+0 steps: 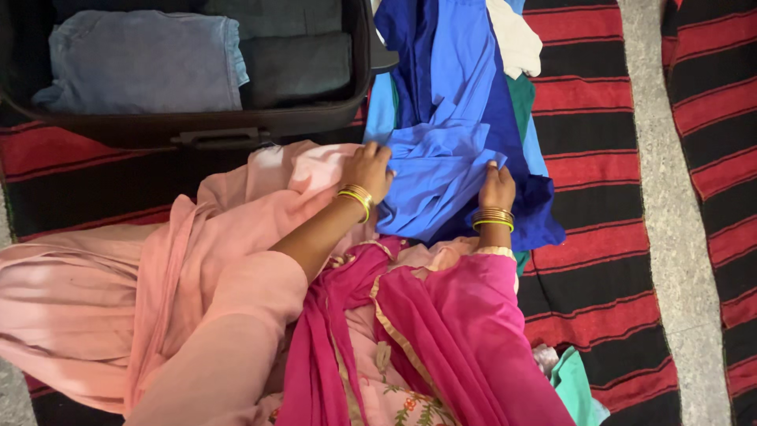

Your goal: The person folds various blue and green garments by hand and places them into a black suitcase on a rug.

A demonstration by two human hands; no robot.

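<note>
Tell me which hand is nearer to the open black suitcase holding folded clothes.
Left. The left hand presses the bright blue cloth garment just below the open black suitcase; the right hand grips the same garment farther right, away from it.

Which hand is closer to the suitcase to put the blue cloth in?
Probably the left hand. It rests on the blue cloth on the side nearer the open black suitcase. The right hand grips the cloth's far side, away from the suitcase.
</note>
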